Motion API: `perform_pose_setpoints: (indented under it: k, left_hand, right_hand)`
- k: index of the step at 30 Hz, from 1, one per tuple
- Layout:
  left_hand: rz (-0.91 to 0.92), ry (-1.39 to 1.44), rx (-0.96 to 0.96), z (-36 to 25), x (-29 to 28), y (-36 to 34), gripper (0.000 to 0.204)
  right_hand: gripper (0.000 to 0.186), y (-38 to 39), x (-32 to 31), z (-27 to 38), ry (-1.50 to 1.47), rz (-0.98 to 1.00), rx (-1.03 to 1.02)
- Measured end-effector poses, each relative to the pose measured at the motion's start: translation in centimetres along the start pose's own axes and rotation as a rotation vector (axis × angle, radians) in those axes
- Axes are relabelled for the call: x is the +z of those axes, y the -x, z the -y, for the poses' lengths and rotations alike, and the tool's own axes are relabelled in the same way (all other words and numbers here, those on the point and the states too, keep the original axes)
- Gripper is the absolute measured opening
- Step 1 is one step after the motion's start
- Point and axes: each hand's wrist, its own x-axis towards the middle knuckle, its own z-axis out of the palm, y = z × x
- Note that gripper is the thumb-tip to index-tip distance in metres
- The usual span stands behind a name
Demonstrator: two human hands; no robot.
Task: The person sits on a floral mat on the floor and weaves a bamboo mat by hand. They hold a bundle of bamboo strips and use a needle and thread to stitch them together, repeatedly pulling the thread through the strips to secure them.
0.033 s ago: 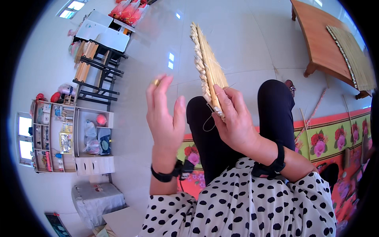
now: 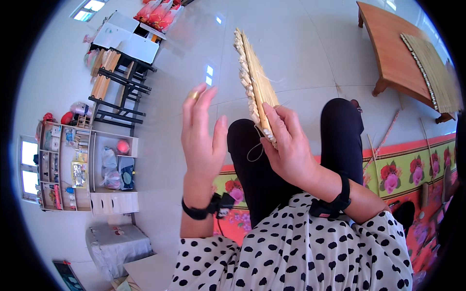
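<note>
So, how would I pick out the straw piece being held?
Find the black-trousered knees mid-picture. Between them, the person's bare right hand holds a slim, pale-yellow straw panel with a knobbly whitish edge. Unlike the tan straw mat lying on the brown wooden table, this one is held up.

The brown wooden tabletop (image 2: pixel 393 53) at the upper right carries a straw mat (image 2: pixel 429 72), laid flat toward its right edge. Its legs stand on the pale, glossy tiled floor (image 2: pixel 296 48), beyond a red and green floral cloth (image 2: pixel 404 172) crossed by thin sticks (image 2: pixel 382 140). At left, a shelf unit (image 2: pixel 114 202) holds plastic bags (image 2: pixel 111 169) and a pink ball (image 2: pixel 123 146).
</note>
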Motion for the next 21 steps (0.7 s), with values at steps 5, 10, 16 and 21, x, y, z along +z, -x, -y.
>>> perform_pose_setpoints:
  k: [5,10,16,21]
  left_hand:
    - [0.18,0.016,0.186,2.5,1.1,-2.2,0.058]
    - [0.188,0.006,0.191,5.1,1.9,-4.6,0.059]
    - [0.185,0.074,0.148,7.5,3.2,-6.5,0.055]
    - [0.281,0.179,0.033,8.0,3.2,-6.6,0.046]
  right_hand:
    - [0.069,-2.2,0.0,-0.5,-0.07,0.047,0.041]
    - [0.057,-5.5,-1.7,-1.8,-0.077,0.122,0.0]
    - [0.041,-8.3,-3.7,-2.9,0.038,0.152,0.091]
    - [0.04,-9.8,-4.2,-3.6,0.131,0.1,0.091]
